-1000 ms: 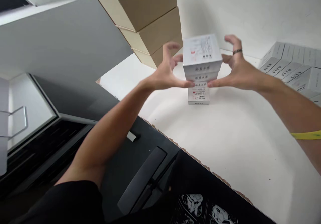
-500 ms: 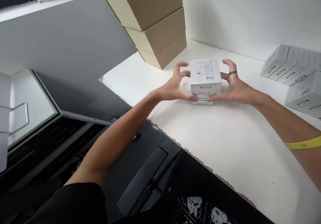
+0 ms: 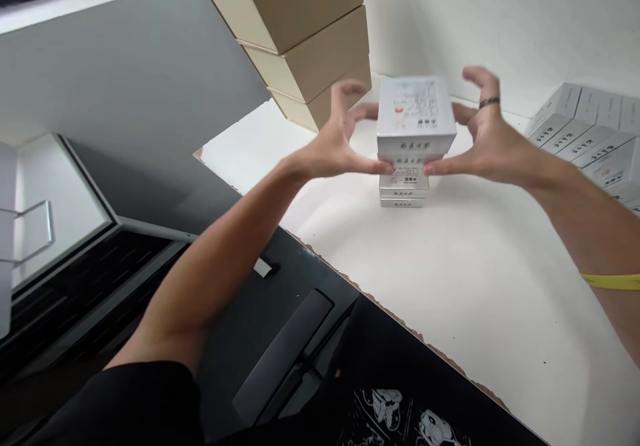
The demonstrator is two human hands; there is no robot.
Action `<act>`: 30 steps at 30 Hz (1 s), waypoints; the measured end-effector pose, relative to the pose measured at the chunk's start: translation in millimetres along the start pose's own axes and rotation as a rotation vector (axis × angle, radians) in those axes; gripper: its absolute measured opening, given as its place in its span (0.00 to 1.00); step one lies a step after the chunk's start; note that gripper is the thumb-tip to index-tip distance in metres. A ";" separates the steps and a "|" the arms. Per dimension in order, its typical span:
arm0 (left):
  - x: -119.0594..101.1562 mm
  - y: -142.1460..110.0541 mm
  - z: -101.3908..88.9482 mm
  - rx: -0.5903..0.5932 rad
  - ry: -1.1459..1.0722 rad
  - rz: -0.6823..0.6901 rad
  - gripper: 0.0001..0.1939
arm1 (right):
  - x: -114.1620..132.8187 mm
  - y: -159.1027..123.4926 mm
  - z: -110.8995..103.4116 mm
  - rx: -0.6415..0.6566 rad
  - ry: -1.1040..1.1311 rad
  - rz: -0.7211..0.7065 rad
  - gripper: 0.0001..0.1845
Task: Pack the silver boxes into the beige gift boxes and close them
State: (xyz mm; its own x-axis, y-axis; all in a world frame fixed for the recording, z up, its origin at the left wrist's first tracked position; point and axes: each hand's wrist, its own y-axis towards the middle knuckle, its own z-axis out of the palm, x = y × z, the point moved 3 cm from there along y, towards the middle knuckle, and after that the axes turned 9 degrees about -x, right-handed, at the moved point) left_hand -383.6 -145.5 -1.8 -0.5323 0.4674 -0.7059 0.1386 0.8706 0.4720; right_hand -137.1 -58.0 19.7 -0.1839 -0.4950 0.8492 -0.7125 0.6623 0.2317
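Note:
Two stacked white boxes point(image 3: 416, 109) with printed labels are raised between my hands in front of me. My left hand point(image 3: 336, 141) grips their left side, thumb at the front lower edge and fingers behind. From the right side my right hand point(image 3: 493, 143), with a dark ring, grips the same pair in the same way. Just below, more white boxes point(image 3: 403, 193) stand stacked on the white table point(image 3: 480, 266). The top face of this lower stack partly shows under the raised pair. Fingertips behind the boxes are hidden.
Three tan boxes point(image 3: 320, 46) form a tall stack at the back left. Several white boxes point(image 3: 585, 126) stand in rows at the right by the wall. A dark chair point(image 3: 285, 359) sits below the table's chipped front edge.
Both hands have moved up, lifting the top two white boxes off the lower ones. A gap now shows the lower stack's top face.

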 end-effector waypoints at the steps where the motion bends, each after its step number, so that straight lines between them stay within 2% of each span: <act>1: -8.9 5.7 -6.4 0.001 -0.024 0.004 0.65 | 9.5 1.5 -3.8 -0.014 -0.002 -0.024 0.77; 3: -22.4 13.7 -15.9 0.013 -0.070 0.001 0.65 | 22.1 2.9 -8.1 -0.033 -0.018 -0.049 0.74; 5: -25.3 14.5 -18.4 0.023 -0.071 -0.002 0.65 | 22.1 1.9 -6.5 -0.031 -0.034 -0.040 0.74; 7: -16.1 7.9 -13.5 0.039 -0.065 -0.010 0.64 | 10.0 -1.0 0.4 -0.010 -0.049 -0.001 0.77; 12: 23.8 -19.9 11.4 0.108 -0.100 -0.115 0.63 | -35.6 -11.7 19.7 0.043 -0.077 0.142 0.83; 15: 33.0 -26.9 18.7 0.109 -0.133 -0.126 0.64 | -45.3 -14.2 22.7 0.070 -0.064 0.157 0.82; 19: 30.7 -21.1 17.9 0.075 -0.159 -0.065 0.66 | -34.7 -7.7 18.0 0.050 -0.059 0.098 0.84; 22: 24.3 -12.7 13.0 0.040 -0.192 -0.009 0.63 | -19.3 -0.7 13.5 0.021 -0.055 0.042 0.84; 26: 19.7 -8.6 8.5 0.054 -0.217 -0.025 0.58 | -7.7 2.1 12.1 0.028 -0.067 0.072 0.83; 30: 20.7 -11.1 7.4 0.055 -0.196 -0.022 0.59 | -8.5 -0.7 13.6 0.034 -0.068 0.063 0.83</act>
State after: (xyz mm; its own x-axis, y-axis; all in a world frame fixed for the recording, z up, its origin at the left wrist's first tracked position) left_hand -390.0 -144.4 -25.6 -0.3635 0.4647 -0.8075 0.1774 0.8854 0.4297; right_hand -144.3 -61.9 5.9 -0.2739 -0.4902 0.8275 -0.7203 0.6746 0.1613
